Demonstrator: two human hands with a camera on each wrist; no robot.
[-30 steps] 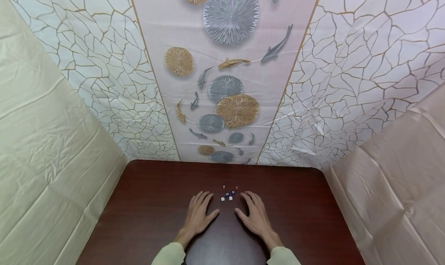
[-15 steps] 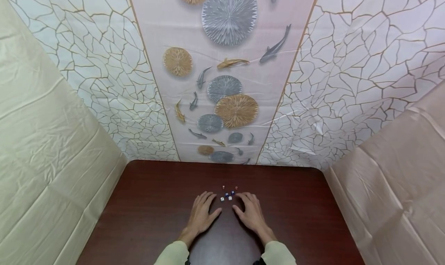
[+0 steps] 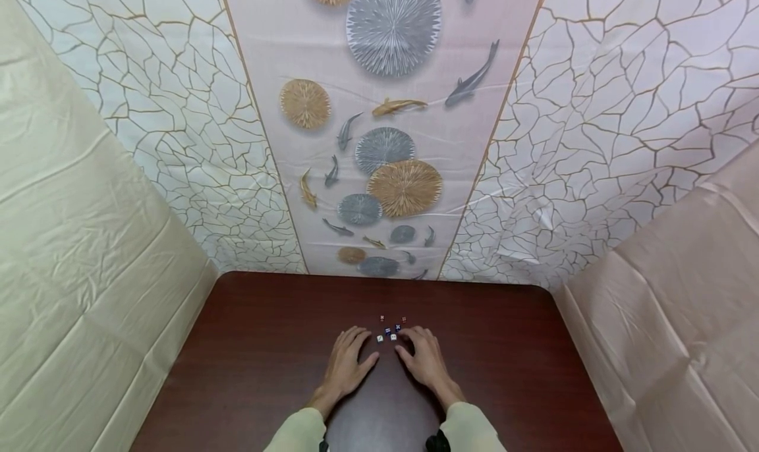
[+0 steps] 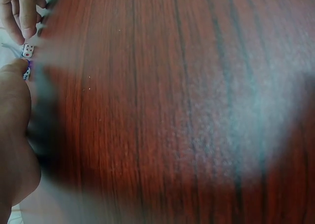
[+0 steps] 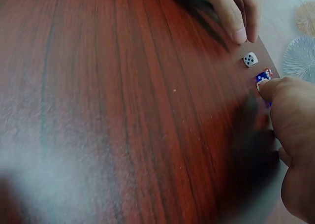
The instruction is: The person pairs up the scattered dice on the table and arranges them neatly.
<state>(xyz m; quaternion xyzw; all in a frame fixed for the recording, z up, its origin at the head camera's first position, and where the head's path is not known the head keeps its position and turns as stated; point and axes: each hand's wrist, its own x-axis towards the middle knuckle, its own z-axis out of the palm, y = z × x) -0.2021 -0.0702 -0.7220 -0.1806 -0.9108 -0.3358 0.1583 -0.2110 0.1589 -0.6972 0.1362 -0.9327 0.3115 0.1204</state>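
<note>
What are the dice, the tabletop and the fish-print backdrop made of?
The dice look like smooth, hard plastic, judging by solid colours and rounded corners. The tabletop appears wooden with a satin finish, showing streaky grain and soft reflections; laminate is possible. The backdrop seems to be thin, slightly shiny cloth, given its creases, though the fibre is unclear.

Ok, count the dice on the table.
6: left red die, right red die farthest; left blue die, right blue die midway; left white die, right white die nearest the person.

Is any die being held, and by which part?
Nothing appears held: the left hand and right hand are spread beside the dice; any contact is unclear.
</note>
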